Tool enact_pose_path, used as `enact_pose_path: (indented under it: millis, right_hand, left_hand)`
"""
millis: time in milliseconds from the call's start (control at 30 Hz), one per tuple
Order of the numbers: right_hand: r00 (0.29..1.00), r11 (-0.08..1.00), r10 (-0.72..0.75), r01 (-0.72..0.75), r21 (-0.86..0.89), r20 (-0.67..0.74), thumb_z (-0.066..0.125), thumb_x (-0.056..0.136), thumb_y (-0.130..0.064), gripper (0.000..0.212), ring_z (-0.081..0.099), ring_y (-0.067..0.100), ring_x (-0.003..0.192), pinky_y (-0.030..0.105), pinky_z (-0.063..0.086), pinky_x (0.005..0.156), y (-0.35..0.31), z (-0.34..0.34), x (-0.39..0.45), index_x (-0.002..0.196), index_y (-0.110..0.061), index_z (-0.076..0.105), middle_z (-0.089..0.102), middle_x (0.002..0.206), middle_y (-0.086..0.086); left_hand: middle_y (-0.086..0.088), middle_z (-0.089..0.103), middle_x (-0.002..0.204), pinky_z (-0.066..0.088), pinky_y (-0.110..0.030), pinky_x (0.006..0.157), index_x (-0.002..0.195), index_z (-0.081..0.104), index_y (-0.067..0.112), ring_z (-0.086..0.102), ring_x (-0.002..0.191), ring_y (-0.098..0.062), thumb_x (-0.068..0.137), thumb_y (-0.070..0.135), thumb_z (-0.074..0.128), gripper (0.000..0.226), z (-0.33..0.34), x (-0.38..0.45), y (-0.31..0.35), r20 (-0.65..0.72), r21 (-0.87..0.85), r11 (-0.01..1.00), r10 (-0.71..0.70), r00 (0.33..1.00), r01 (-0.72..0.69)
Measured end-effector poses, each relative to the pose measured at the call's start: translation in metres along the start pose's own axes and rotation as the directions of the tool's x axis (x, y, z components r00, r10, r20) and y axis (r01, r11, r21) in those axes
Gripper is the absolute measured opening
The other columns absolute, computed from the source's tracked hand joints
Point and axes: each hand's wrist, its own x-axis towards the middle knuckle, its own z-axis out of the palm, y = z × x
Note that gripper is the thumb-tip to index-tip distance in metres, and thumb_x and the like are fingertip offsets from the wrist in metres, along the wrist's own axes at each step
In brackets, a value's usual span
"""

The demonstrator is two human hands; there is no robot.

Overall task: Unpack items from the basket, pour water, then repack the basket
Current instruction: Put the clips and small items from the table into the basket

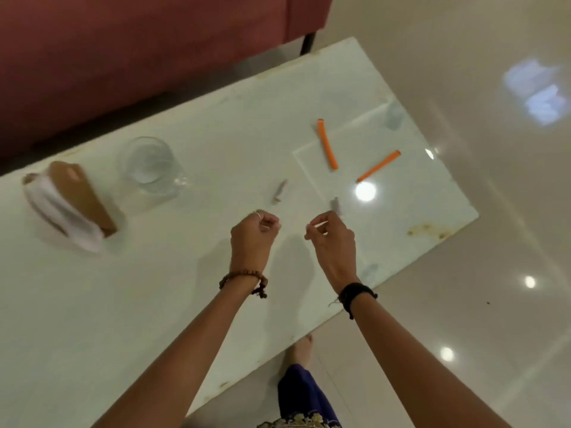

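Observation:
My left hand [254, 234] hovers over the middle of the white table [123, 304] with its fingers curled shut; nothing shows in it. Beside it, a short gap away, my right hand [332, 239] pinches a thin white strip [318, 225] between thumb and fingers. A clear glass [148, 168] with water in it stands at the left, beyond my left hand. A brown paper packet [78, 193] with white cloth lies left of the glass. No basket is in view.
Two orange tubes [327, 143] [378, 166] lie at the far right of the table. Two small grey scraps [279, 191] [335, 203] lie just beyond my hands. A red sofa [123, 57] stands behind the table. Glossy floor tiles [494, 273] are on the right.

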Motion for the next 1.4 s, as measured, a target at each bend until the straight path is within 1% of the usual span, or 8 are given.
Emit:
enact_pose_path:
  millis: [167,300,433,567,700,867,1100,1400]
  right_hand:
    - [0.989,0.979,0.134,-0.143,-0.145,-0.066,0.057,0.084,-0.038,0.032,0.057,0.024,0.063,0.030,0.039,0.049,0.029,-0.034,0.055,0.099,-0.013,0.045,0.060,0.073,-0.001]
    - [0.991,0.950,0.136,-0.132,-0.282,-0.005,0.058,0.084,-0.043,0.040,0.054,0.027,0.065,0.030,0.033,0.051,0.040,-0.036,0.078,0.099,-0.010,0.043,0.054,0.075,0.002]
    - [0.996,0.951,0.075,-0.058,-0.305,0.047,0.051,0.088,-0.034,0.027,0.051,0.026,0.063,0.031,0.033,0.049,0.038,-0.031,0.083,0.096,-0.009,0.046,0.058,0.078,0.008]
    - [0.992,0.965,0.107,-0.089,-0.248,0.061,0.047,0.091,-0.040,0.030,0.060,0.027,0.069,0.036,0.045,0.059,0.028,-0.024,0.066,0.096,-0.010,0.051,0.063,0.080,0.006]
    - [0.992,0.982,0.115,-0.107,-0.158,0.042,0.046,0.090,-0.044,0.032,0.064,0.021,0.069,0.035,0.050,0.062,0.009,-0.002,0.026,0.099,-0.015,0.055,0.070,0.079,0.003]
    - [0.997,0.999,0.029,-0.026,-0.042,0.069,0.052,0.087,-0.046,0.031,0.062,0.009,0.068,0.028,0.047,0.059,-0.032,0.047,-0.049,0.095,-0.018,0.061,0.070,0.084,-0.006]
    - [0.960,0.997,-0.057,0.042,0.060,0.273,0.058,0.083,-0.045,0.016,0.055,-0.003,0.059,0.019,0.039,0.057,-0.108,0.152,-0.184,0.088,-0.030,0.064,0.068,0.082,-0.018]
    - [0.768,0.972,-0.234,0.200,0.123,0.597,0.062,0.081,-0.035,0.005,0.050,-0.006,0.049,0.003,0.038,0.050,-0.216,0.332,-0.360,0.079,-0.031,0.064,0.066,0.076,-0.024]
  left_hand:
    - [-0.012,0.045,0.123,0.045,-0.038,0.084,0.119,0.050,0.008,0.045,0.113,-0.026,0.083,0.019,0.064,0.040,0.050,0.044,0.010,-0.043,0.398,0.913,0.110,0.993,-0.084]
    - [-0.019,0.044,0.123,0.041,-0.039,0.090,0.120,0.047,0.002,0.045,0.111,-0.032,0.086,0.019,0.059,0.040,0.065,0.068,0.010,-0.093,0.544,0.838,0.115,0.989,-0.046]
    - [-0.018,0.050,0.115,0.042,-0.036,0.084,0.106,0.054,0.000,0.050,0.102,-0.032,0.088,0.010,0.055,0.021,0.067,0.076,0.009,-0.078,0.419,0.907,0.084,0.993,-0.043]
    - [-0.014,0.056,0.104,0.031,-0.015,0.060,0.093,0.058,0.003,0.050,0.079,-0.018,0.085,0.010,0.056,0.011,0.057,0.060,0.002,-0.093,0.266,0.964,0.022,0.995,0.003]
    - [-0.011,0.060,0.097,0.037,-0.020,0.064,0.095,0.060,0.008,0.054,0.073,-0.018,0.084,0.016,0.061,0.014,0.030,0.024,-0.008,-0.144,0.105,0.993,-0.035,0.989,0.051]
    - [0.012,0.057,0.079,0.040,-0.003,0.055,0.091,0.061,0.020,0.054,0.066,-0.001,0.082,0.024,0.064,0.010,-0.050,-0.036,-0.027,-0.263,-0.070,0.994,-0.099,0.960,0.083]
    - [0.016,0.061,0.077,0.038,0.003,0.056,0.082,0.059,0.036,0.054,0.067,0.016,0.081,0.024,0.066,0.014,-0.217,-0.127,-0.088,-0.364,-0.255,0.960,-0.205,0.909,0.115]
    - [0.022,0.057,0.076,0.038,0.006,0.056,0.096,0.062,0.028,0.058,0.068,0.015,0.079,0.019,0.067,0.019,-0.450,-0.250,-0.210,-0.668,-0.201,0.969,-0.241,0.704,0.141]
